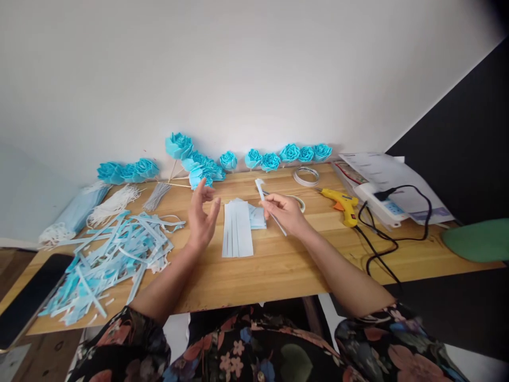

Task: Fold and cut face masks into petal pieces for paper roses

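Note:
My right hand (284, 209) pinches a thin white stick (260, 187), slanted with its upper end bent or wrapped; its exact kind is unclear. My left hand (204, 215) is raised above the table, fingers apart and holding nothing. Between the hands lie pale blue strips of sheet material (237, 233), side by side, with a smaller pale blue piece (258, 217) beside them. A roll of tape (301, 203) shows partly behind my right hand.
Blue flowers (271, 161) line the wall. At left are blue scraps (119, 249), white cords (113, 204), thin wires (156, 196), a stack of face masks (79, 212) and a phone (34, 297). At right are another tape roll (306, 176), a yellow glue gun (344, 206) and a power strip (382, 201) with black cords.

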`<state>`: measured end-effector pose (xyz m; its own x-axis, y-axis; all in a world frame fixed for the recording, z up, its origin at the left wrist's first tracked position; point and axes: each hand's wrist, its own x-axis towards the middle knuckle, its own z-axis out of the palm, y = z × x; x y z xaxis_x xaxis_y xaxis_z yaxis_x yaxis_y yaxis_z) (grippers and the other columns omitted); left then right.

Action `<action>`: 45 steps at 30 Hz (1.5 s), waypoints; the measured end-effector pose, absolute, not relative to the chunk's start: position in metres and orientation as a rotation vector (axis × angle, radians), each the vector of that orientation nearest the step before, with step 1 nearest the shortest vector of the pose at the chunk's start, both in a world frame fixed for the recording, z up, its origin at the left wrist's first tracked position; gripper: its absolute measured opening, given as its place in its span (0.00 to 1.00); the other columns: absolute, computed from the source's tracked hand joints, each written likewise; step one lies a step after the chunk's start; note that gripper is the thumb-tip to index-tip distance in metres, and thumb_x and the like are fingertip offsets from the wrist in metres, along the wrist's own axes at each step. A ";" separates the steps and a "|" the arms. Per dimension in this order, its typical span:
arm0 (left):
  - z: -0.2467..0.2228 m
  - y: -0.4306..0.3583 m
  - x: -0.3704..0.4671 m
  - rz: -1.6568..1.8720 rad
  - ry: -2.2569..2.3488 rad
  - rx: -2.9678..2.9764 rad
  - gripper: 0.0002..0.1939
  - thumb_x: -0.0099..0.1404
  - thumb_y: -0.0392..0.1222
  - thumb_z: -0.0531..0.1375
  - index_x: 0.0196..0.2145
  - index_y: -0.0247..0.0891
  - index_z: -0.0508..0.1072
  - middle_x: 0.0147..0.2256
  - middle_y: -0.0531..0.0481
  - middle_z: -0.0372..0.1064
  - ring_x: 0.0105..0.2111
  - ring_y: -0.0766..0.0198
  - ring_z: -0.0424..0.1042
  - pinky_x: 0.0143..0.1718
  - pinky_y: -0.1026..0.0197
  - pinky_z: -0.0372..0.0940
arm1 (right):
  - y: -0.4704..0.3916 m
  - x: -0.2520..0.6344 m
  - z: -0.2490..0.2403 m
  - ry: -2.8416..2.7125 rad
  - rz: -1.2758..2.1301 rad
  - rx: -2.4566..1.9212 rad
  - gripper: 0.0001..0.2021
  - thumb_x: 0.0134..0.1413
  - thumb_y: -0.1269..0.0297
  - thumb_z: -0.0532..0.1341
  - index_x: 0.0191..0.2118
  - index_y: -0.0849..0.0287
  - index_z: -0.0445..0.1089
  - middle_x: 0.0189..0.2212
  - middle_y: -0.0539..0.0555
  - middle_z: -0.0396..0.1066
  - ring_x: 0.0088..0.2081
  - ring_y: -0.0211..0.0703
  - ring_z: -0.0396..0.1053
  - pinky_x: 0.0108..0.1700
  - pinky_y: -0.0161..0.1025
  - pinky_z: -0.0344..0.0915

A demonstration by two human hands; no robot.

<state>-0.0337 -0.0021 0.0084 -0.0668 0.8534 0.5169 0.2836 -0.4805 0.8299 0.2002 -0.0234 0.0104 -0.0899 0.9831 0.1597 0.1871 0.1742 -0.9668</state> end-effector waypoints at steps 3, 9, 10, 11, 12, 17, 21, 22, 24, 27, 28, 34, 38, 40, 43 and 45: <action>0.024 -0.016 -0.018 1.315 1.119 1.765 0.23 0.62 0.47 0.63 0.53 0.40 0.72 0.44 0.44 0.73 0.43 0.58 0.71 0.48 0.55 0.65 | -0.031 0.191 0.011 -1.627 1.071 -1.196 0.15 0.57 0.50 0.61 0.32 0.58 0.72 0.20 0.48 0.72 0.23 0.37 0.67 0.28 0.35 0.63; 0.031 -0.034 0.012 0.874 0.859 1.263 0.18 0.61 0.54 0.62 0.36 0.35 0.80 0.33 0.45 0.77 0.37 0.57 0.75 0.45 0.55 0.67 | -0.043 0.183 0.013 -1.904 1.015 -1.144 0.11 0.57 0.56 0.60 0.34 0.58 0.74 0.19 0.49 0.73 0.22 0.38 0.68 0.29 0.36 0.63; 0.034 -0.034 0.008 0.900 0.873 1.246 0.17 0.60 0.54 0.63 0.34 0.35 0.80 0.33 0.44 0.78 0.37 0.57 0.75 0.45 0.54 0.67 | -0.044 0.182 0.013 -1.904 1.003 -1.147 0.11 0.57 0.56 0.60 0.34 0.57 0.74 0.20 0.50 0.74 0.23 0.39 0.69 0.29 0.36 0.64; 0.038 -0.036 0.001 0.922 0.903 1.257 0.16 0.60 0.53 0.63 0.32 0.36 0.81 0.34 0.44 0.78 0.38 0.56 0.76 0.45 0.54 0.67 | -0.043 0.182 0.013 -1.911 0.994 -1.140 0.11 0.57 0.56 0.60 0.34 0.57 0.74 0.22 0.50 0.75 0.25 0.40 0.70 0.31 0.37 0.65; 0.045 -0.038 -0.010 0.955 0.945 1.294 0.15 0.59 0.52 0.64 0.30 0.36 0.81 0.34 0.43 0.78 0.38 0.56 0.76 0.46 0.54 0.67 | -0.043 0.182 0.013 -1.923 0.985 -1.137 0.11 0.58 0.56 0.59 0.34 0.57 0.75 0.23 0.51 0.75 0.26 0.41 0.71 0.32 0.38 0.65; 0.087 -0.054 -0.099 1.172 1.401 1.724 0.11 0.63 0.48 0.63 0.33 0.40 0.82 0.37 0.45 0.79 0.40 0.56 0.76 0.46 0.56 0.66 | -0.038 0.186 0.013 -2.041 0.914 -1.180 0.11 0.60 0.57 0.59 0.34 0.57 0.75 0.29 0.53 0.78 0.31 0.42 0.74 0.34 0.38 0.65; 0.085 -0.054 -0.184 1.081 1.895 2.154 0.14 0.64 0.50 0.60 0.40 0.43 0.81 0.42 0.44 0.78 0.46 0.49 0.74 0.52 0.50 0.63 | -0.037 0.187 0.009 -2.084 0.877 -1.255 0.11 0.61 0.59 0.58 0.33 0.57 0.74 0.27 0.51 0.77 0.29 0.41 0.74 0.34 0.37 0.65; 0.079 -0.054 -0.201 0.910 1.964 2.252 0.15 0.64 0.51 0.58 0.40 0.41 0.80 0.43 0.42 0.78 0.47 0.47 0.73 0.52 0.47 0.63 | -0.037 0.187 0.008 -2.095 0.871 -1.287 0.10 0.61 0.60 0.58 0.33 0.57 0.74 0.26 0.50 0.77 0.28 0.40 0.74 0.34 0.37 0.65; 0.067 -0.057 -0.226 0.464 1.879 2.454 0.20 0.63 0.53 0.57 0.46 0.40 0.77 0.48 0.39 0.76 0.49 0.42 0.72 0.52 0.42 0.62 | -0.036 0.187 0.006 -2.120 0.850 -1.350 0.10 0.61 0.61 0.57 0.35 0.56 0.74 0.25 0.49 0.76 0.26 0.40 0.74 0.33 0.37 0.65; 0.055 -0.066 -0.238 0.243 1.853 2.583 0.25 0.65 0.53 0.56 0.57 0.42 0.70 0.60 0.37 0.66 0.59 0.40 0.64 0.58 0.38 0.57 | -0.036 0.186 0.003 -2.152 0.837 -1.404 0.10 0.62 0.60 0.57 0.40 0.55 0.74 0.23 0.49 0.76 0.24 0.40 0.74 0.31 0.37 0.65; 0.055 -0.069 -0.237 0.262 1.862 2.605 0.26 0.66 0.52 0.55 0.58 0.42 0.69 0.62 0.38 0.63 0.61 0.40 0.61 0.60 0.37 0.55 | -0.036 0.186 0.003 -2.159 0.842 -1.410 0.11 0.62 0.59 0.57 0.43 0.55 0.74 0.23 0.49 0.76 0.24 0.41 0.74 0.32 0.37 0.66; 0.064 -0.070 -0.205 0.705 1.856 2.487 0.20 0.66 0.48 0.57 0.54 0.41 0.73 0.62 0.39 0.62 0.62 0.43 0.59 0.62 0.38 0.52 | -0.038 0.176 -0.007 -2.168 0.865 -1.363 0.17 0.57 0.62 0.61 0.52 0.51 0.71 0.26 0.47 0.76 0.26 0.41 0.74 0.34 0.38 0.68; 0.064 -0.068 -0.166 1.107 1.610 2.076 0.16 0.62 0.48 0.61 0.46 0.44 0.78 0.54 0.44 0.72 0.56 0.48 0.68 0.61 0.44 0.57 | -0.040 0.169 -0.001 -2.167 0.947 -1.291 0.16 0.56 0.65 0.60 0.50 0.52 0.74 0.27 0.47 0.74 0.25 0.38 0.72 0.31 0.36 0.68; 0.059 -0.068 -0.140 1.135 1.446 1.749 0.15 0.61 0.51 0.62 0.42 0.42 0.80 0.47 0.44 0.77 0.50 0.51 0.73 0.57 0.51 0.62 | -0.041 0.167 0.015 -2.193 0.886 -1.272 0.15 0.56 0.64 0.60 0.48 0.53 0.75 0.28 0.48 0.75 0.26 0.38 0.72 0.32 0.36 0.67; 0.048 -0.068 -0.102 0.922 1.197 1.465 0.19 0.58 0.54 0.65 0.42 0.40 0.81 0.43 0.42 0.78 0.45 0.52 0.75 0.53 0.53 0.65 | -0.043 0.166 0.047 -2.234 0.714 -1.244 0.13 0.57 0.64 0.61 0.48 0.52 0.76 0.34 0.50 0.78 0.29 0.38 0.72 0.35 0.36 0.68; 0.041 -0.066 -0.080 0.857 1.102 1.324 0.24 0.57 0.58 0.65 0.45 0.40 0.79 0.44 0.41 0.78 0.43 0.52 0.76 0.50 0.52 0.67 | -0.047 0.167 0.067 -2.269 0.612 -1.166 0.12 0.59 0.62 0.60 0.47 0.49 0.76 0.39 0.50 0.79 0.32 0.39 0.74 0.37 0.37 0.69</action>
